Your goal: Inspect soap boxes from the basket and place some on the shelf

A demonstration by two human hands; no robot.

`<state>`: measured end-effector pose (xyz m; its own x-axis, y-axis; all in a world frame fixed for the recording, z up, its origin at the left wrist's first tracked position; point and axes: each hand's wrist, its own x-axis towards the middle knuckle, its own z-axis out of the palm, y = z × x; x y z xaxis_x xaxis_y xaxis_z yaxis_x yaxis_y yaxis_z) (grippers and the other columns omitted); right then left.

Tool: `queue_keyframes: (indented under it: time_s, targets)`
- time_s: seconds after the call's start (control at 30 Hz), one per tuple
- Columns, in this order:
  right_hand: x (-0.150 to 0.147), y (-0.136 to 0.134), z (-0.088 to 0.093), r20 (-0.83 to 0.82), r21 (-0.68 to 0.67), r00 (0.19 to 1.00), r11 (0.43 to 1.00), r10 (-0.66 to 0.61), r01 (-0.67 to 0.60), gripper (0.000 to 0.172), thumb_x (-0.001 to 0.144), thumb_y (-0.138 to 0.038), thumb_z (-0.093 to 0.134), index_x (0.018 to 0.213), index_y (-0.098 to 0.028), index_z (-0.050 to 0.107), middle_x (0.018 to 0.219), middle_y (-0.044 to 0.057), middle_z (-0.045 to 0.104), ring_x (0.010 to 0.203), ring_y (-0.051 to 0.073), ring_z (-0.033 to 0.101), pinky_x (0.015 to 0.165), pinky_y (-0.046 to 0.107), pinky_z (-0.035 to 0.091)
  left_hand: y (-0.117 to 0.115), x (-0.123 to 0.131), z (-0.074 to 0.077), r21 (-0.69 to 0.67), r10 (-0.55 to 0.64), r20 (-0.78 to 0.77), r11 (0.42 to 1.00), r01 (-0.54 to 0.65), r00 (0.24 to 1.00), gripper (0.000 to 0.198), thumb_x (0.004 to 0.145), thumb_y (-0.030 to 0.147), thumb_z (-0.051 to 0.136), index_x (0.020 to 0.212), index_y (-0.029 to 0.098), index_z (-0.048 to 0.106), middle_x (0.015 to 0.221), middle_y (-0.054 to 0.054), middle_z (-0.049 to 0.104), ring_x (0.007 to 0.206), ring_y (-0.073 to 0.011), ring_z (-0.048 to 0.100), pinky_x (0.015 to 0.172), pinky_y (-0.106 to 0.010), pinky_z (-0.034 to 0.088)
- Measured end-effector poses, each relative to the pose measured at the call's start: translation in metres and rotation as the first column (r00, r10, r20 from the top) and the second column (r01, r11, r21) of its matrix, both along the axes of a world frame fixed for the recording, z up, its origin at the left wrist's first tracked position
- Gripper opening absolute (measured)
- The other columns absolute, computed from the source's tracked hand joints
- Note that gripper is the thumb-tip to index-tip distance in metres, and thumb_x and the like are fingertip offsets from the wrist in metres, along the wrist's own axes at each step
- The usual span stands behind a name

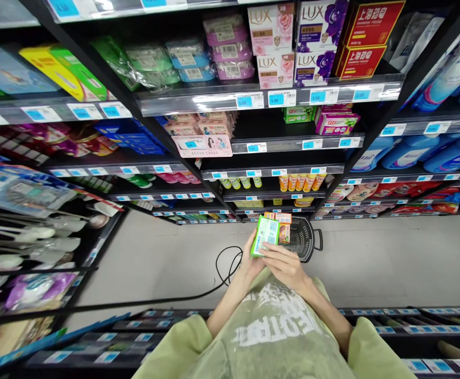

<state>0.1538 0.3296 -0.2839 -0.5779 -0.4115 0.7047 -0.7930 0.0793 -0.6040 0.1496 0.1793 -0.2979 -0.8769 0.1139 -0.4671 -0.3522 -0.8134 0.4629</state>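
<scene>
**Shop aisle, seen from above:** A small green box (265, 235) is held in both hands, just in front of a black basket (306, 243) that is set on the pale floor (391, 258). The left hand (249, 261) is cupped under the box's lower left edge, with its fingers mostly hidden behind the carton. The right hand (285, 265) is laid against the lower right side, with the fingers closed lightly along the edge.

The box is tilted face-up toward the camera. This hold appears suited to keeping the label readable and the carton steady between two palms.

Orange boxes (280, 217) are seen at the basket's left side, partly hidden behind the green one. A black cable (225, 263) is looped on the floor beside the left wrist.

Soap cartons (271, 26) are ranged label-out above blue price tags (249, 100) on the dark shelves (198, 102), evidently so that they can be read from the aisle.
</scene>
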Motion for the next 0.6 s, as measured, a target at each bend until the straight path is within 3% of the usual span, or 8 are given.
queue_keyframes:
  time_s: [0.13, 0.23, 0.6]
  targets:
    - [0.0011, 0.0032, -0.0022, -0.079, -0.001, 0.996, 0.999, 0.047, -0.048, 0.027, 0.096, -0.002, 0.065, 0.116, -0.014, 0.078, 0.122, 0.01, 0.08, 0.128, 0.023, 0.071, 0.099, 0.034, 0.068, -0.0007, 0.0024, -0.0055, 0.157, -0.104, -0.029, 0.982, 0.107, 0.994, 0.064, 0.097, 0.052, 0.061, 0.147, 0.013, 0.061, 0.132, -0.018, 0.075, 0.118, -0.0344, 0.075, 0.108, -0.047, 0.055]
    - [0.0021, 0.0034, -0.0012, -0.089, 0.024, 0.994, 0.997, 0.07, -0.068, 0.025, 0.098, -0.004, 0.063, 0.113, -0.016, 0.079, 0.121, 0.009, 0.08, 0.126, 0.022, 0.072, 0.098, 0.032, 0.069, -0.0017, 0.004, -0.0089, 0.248, -0.173, -0.048, 0.952, 0.18, 0.984, 0.065, 0.097, 0.052, 0.059, 0.148, 0.011, 0.06, 0.134, -0.02, 0.074, 0.121, -0.0358, 0.073, 0.11, -0.048, 0.053]
    - [0.002, 0.0018, -0.0062, -0.016, 0.044, 0.994, 0.994, 0.105, -0.104, 0.026, 0.097, -0.005, 0.065, 0.114, -0.019, 0.079, 0.121, 0.008, 0.08, 0.124, 0.022, 0.073, 0.1, 0.034, 0.068, -0.0046, 0.0048, -0.0031, 0.198, -0.174, 0.0, 0.965, 0.171, 0.985, 0.067, 0.093, 0.055, 0.063, 0.146, 0.014, 0.064, 0.135, -0.017, 0.074, 0.125, -0.0391, 0.071, 0.11, -0.052, 0.053]
